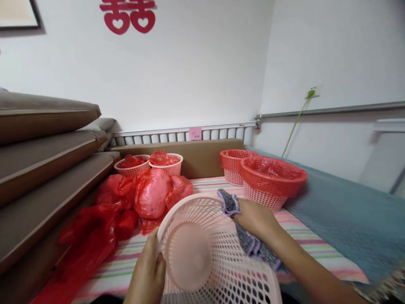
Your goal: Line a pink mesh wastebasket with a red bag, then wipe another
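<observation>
A pale pink perforated plastic basket point(189, 255) is tilted toward me, so I look down into its round solid base. My left hand point(148, 266) grips its left rim, thumb on the inner side. In my right hand point(256, 217) is a grey cloth point(247, 242) with purple edging, bunched over the basket's right rim. Part of the cloth hangs down outside the basket. The fingers of my right hand are largely hidden by the cloth.
Red plastic bags point(152, 192) lie on the striped cloth point(316, 245), left of centre. Behind them stand two pink baskets point(172, 169) holding red plastic. Two bag-lined baskets point(265, 194) are at right. Thick cushions point(47, 169) are stacked on the left.
</observation>
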`<state>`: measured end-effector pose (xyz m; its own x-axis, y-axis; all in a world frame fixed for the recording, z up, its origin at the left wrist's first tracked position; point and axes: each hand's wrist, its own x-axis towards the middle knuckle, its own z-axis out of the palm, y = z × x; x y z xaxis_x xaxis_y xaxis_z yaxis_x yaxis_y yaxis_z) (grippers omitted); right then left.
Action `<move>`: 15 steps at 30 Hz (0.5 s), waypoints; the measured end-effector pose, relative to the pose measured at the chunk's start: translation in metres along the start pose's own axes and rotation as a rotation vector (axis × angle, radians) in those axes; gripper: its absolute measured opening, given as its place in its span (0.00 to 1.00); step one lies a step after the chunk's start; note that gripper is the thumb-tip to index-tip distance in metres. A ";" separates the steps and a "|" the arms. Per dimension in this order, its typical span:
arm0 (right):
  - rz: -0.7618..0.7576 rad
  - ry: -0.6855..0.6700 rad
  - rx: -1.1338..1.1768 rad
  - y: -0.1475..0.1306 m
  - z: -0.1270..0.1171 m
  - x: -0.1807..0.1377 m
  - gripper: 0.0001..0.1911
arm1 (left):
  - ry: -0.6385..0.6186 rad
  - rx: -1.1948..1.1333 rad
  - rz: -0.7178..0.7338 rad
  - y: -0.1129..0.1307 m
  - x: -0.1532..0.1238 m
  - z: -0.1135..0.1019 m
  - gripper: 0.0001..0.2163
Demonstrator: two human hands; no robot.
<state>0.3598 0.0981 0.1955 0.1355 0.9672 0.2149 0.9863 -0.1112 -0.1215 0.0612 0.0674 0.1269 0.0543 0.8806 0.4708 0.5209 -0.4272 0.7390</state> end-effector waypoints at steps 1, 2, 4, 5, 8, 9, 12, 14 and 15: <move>-0.008 0.020 -0.017 -0.007 -0.004 0.001 0.13 | -0.013 -0.003 0.009 0.005 0.006 -0.005 0.22; -0.032 0.046 -0.031 -0.016 -0.009 0.002 0.13 | -0.045 -0.004 0.016 0.011 0.013 -0.010 0.21; -0.125 0.113 -0.045 -0.040 -0.023 0.005 0.11 | -0.147 0.000 0.039 0.024 0.032 -0.019 0.18; -0.193 0.151 -0.044 -0.052 -0.031 0.007 0.11 | -0.184 0.009 0.056 0.030 0.042 -0.022 0.16; -0.394 0.269 -0.020 -0.087 -0.046 0.009 0.12 | -0.212 0.008 0.124 0.039 0.068 -0.027 0.15; -0.437 0.297 -0.014 -0.096 -0.047 0.009 0.12 | -0.201 0.007 0.142 0.038 0.074 -0.026 0.16; -0.482 0.292 0.004 -0.111 -0.033 0.008 0.11 | -0.198 0.005 0.200 0.027 0.080 -0.015 0.20; -0.473 0.265 0.022 -0.114 -0.017 0.006 0.11 | -0.217 0.009 0.236 0.017 0.076 -0.005 0.23; -0.468 0.262 0.036 -0.114 -0.010 0.005 0.11 | -0.216 0.019 0.248 0.013 0.072 0.000 0.24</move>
<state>0.2484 0.1134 0.2197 -0.2947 0.8212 0.4886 0.9436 0.3307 0.0133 0.0721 0.1251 0.1704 0.3602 0.7739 0.5208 0.4852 -0.6323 0.6040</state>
